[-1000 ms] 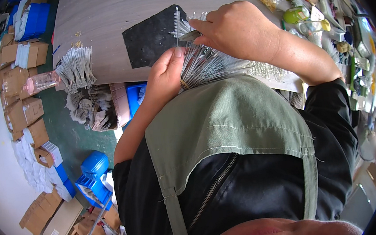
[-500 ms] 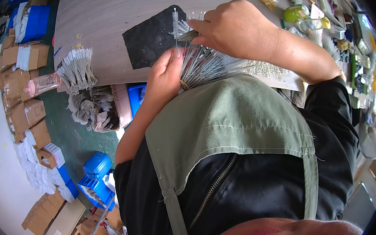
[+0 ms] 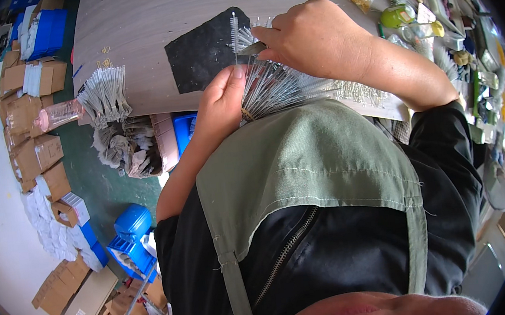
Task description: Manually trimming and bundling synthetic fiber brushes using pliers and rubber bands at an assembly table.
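**Wire-stemmed brushes sorted by hand at a wooden bench**

Head view. Grey-white bristle brushes on thin wire stems form a fanned bundle [image 3: 279,88] at the near edge of a pale wooden tabletop [image 3: 147,16]. The left hand [image 3: 220,109] is closed round the gathered stems at the bundle's lower end, thumb pressed along the top. The right hand [image 3: 314,39] is curled above the fan, its fingertips pinching a single brush [image 3: 233,32] that stands upright, bristled tip uppermost, over a black mat [image 3: 206,52] lying on the tabletop. A second heap of like brushes [image 3: 105,95] rests at the table's left edge, just beside a pink-capped clear bottle [image 3: 57,115] lying on its side. Small packets and a green round container [image 3: 397,16] crowd the table to the right. Below the table edge sit cardboard boxes [image 3: 33,154] and a blue plastic crate [image 3: 131,254] on a green floor. A green apron [image 3: 308,164] over a black jacket fills the foreground.
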`<state>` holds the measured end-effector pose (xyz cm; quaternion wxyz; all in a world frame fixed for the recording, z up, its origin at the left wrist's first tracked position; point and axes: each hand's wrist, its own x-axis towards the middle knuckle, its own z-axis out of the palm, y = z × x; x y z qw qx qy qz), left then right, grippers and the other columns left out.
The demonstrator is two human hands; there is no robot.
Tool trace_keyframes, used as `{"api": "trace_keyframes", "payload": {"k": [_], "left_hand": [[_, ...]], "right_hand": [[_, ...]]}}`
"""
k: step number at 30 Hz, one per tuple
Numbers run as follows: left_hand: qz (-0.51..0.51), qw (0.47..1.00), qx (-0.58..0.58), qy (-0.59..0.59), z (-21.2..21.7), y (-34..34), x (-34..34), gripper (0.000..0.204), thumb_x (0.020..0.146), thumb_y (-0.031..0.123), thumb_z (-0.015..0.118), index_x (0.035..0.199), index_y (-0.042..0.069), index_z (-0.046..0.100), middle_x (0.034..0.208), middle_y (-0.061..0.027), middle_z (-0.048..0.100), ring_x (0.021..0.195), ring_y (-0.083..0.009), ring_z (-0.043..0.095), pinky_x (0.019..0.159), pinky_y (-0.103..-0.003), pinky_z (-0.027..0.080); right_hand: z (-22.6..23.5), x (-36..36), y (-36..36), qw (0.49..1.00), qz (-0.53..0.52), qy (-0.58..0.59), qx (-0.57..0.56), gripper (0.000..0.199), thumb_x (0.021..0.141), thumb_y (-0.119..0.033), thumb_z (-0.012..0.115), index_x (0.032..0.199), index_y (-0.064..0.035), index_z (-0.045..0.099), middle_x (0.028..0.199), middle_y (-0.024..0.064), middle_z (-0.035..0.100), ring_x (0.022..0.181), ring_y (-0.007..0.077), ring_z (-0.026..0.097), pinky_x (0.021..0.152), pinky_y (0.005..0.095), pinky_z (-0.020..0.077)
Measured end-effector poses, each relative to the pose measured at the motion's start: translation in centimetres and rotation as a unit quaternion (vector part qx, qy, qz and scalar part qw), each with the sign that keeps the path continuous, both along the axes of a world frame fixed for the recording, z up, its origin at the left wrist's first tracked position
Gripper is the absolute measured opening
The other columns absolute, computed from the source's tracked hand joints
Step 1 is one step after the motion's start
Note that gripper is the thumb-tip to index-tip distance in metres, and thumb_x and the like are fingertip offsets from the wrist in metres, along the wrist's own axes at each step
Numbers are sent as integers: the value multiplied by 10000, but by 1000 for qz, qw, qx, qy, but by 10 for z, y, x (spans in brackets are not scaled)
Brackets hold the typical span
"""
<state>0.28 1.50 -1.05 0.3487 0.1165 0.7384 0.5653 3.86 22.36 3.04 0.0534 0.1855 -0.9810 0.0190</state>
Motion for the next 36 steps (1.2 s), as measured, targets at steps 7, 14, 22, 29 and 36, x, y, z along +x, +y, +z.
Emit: {"api": "trace_keyframes", "payload": {"k": [7,14,22,29,36], "left_hand": [[-9,1000,-9,-1,-2,-1,-1,369,1016,295,434,1110,-15,609,997,-57,651,904,-98,567,834,-248,445],[-33,998,-20,40,-4,-2,-3,324,1008,279,458,1018,-14,597,856,-16,600,796,-83,502,742,-254,431],[-83,994,-27,71,-10,-2,-1,327,999,282,472,1067,-13,595,849,-58,615,806,-98,526,758,-270,448],[-233,969,-34,73,-28,-11,6,546,937,371,569,1309,-22,493,1323,-185,513,1200,-229,519,1004,-322,391],[-460,862,-196,-89,-31,5,-11,776,809,345,716,1403,-12,367,1173,-264,602,1061,-334,611,896,-374,468]], "right_hand": [[1,-1,0,1000,7,-10,-18,294,881,-365,597,867,-76,647,715,75,664,738,240,683,639,346,534],[11,-15,18,996,-80,-9,-31,399,911,-437,536,1054,-70,601,776,128,634,751,309,642,659,380,508],[-43,-51,6,928,-13,-114,-355,370,941,-367,535,1005,-7,595,838,178,632,805,354,616,715,400,479],[-94,-8,7,822,-40,-438,-361,419,975,-394,430,1119,-43,608,1058,163,660,1014,317,608,895,391,447],[-148,18,-9,749,-52,-500,-431,395,956,-364,447,993,-32,659,976,147,678,948,315,623,851,390,455]]}}
